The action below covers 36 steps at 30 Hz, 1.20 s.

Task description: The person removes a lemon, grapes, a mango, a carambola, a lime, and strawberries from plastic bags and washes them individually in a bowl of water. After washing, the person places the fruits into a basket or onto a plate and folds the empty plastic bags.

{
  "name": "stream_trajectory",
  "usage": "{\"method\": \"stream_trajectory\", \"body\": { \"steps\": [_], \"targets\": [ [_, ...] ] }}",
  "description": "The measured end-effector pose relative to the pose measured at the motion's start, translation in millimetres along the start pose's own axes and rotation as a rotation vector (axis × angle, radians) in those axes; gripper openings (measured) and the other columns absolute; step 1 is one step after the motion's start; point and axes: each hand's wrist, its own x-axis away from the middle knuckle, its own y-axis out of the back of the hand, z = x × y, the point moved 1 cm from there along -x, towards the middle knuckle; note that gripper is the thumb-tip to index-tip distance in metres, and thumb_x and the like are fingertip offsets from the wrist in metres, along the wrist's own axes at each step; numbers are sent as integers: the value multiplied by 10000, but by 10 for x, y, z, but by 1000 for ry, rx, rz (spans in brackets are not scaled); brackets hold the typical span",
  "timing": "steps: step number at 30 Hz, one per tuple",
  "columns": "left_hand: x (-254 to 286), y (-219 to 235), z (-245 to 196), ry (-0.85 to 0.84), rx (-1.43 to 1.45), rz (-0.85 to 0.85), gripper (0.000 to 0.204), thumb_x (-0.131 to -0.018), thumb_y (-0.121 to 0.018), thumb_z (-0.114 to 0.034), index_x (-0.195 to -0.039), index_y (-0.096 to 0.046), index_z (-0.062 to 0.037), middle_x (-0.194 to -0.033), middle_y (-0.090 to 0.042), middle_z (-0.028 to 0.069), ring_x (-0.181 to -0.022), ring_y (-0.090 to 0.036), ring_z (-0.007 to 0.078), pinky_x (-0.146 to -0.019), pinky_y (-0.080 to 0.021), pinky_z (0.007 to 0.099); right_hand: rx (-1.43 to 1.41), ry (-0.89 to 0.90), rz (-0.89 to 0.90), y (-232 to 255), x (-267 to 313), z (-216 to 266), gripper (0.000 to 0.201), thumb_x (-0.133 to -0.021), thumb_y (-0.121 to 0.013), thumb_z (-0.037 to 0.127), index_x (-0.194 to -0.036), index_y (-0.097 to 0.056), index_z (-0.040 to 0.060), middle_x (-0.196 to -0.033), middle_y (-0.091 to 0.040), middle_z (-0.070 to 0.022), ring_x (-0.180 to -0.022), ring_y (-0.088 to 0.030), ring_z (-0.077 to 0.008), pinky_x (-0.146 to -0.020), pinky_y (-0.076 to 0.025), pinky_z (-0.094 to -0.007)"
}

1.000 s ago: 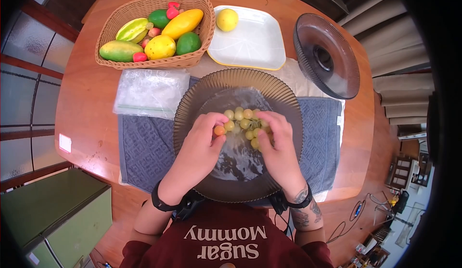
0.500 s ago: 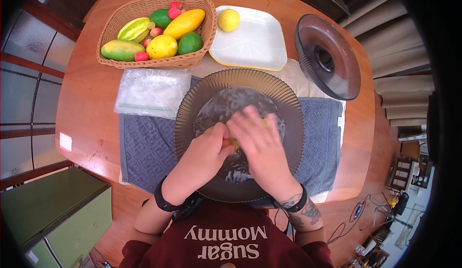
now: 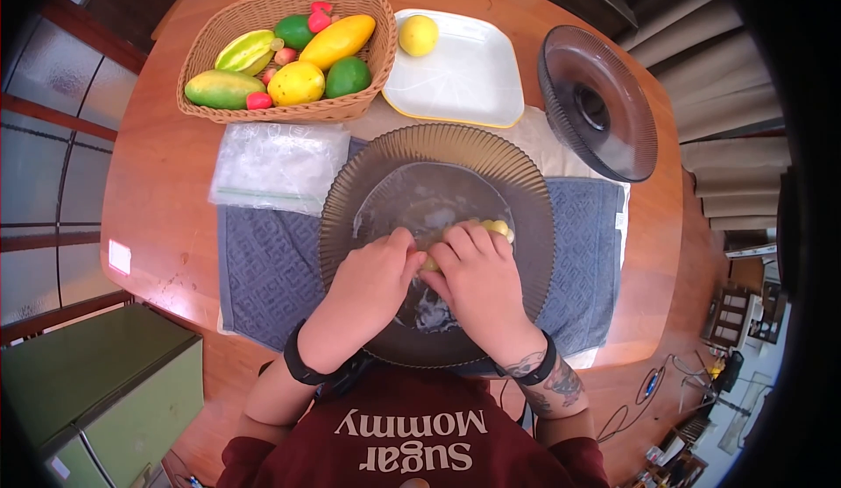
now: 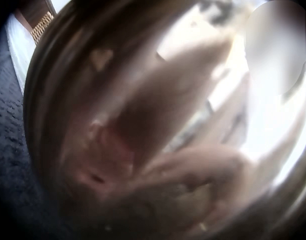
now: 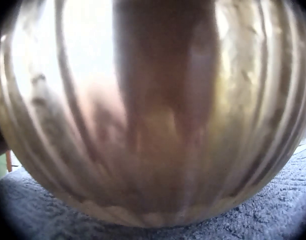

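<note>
Round, pale yellow-green grapes (image 3: 498, 227), partly out of sight in the grip of left hand (image 3: 372, 279) and right hand (image 3: 480, 279)

Table (image 3: 144, 181): glossy wood, rounded corners
Panes (image 3: 37, 67): frosted, in dark frames — beyond the table's left edge
Cabinet (image 3: 96, 357): green, off the near left corner
Curtain (image 3: 717, 89): beige, in folds, beyond the right edge
Floor (image 3: 226, 392): reddish brown — cables (image 3: 650, 383) off the near right corner
Light: pale glare (image 3: 166, 291) at the table's near left corner
</note>
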Motion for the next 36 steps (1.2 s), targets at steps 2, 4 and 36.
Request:
{"method": "stream_trajectory", "body": {
  "steps": [2,4,36],
  "targets": [
    [3,-21,28,-27,-7,8,156,-916,-604,-83,-1027,-527,-5,-1037,-639,214,-906,-632,420,-760,-505,470,-11,6,17,7,6,5,341,-759,-737,261,-1036,-615,104,-1100,-552,-52,-1144,-515,-244,-959,-392,-392],
    [13,-38,43,-53,10,-30,170,-912,-603,-75,-1044,-518,-11,-1027,-638,211,-907,-631,420,-760,-505,468,-14,3,-2,-2,9,13,347,-762,-734,256,-1052,-617,105,-1099,-552,-53,-1149,-514,-245,-965,-390,-394],
    [2,0,-3,-5,37,103,181,-965,-569,-180,-950,-561,0,-869,-677,213,-849,-656,408,-716,-499,474,-172,-29,-64,-70,33,7,330,-768,-752,264,-1036,-644,104,-1129,-561,-80,-1269,-486,-312,-1084,-354,-471]
  ]
}}
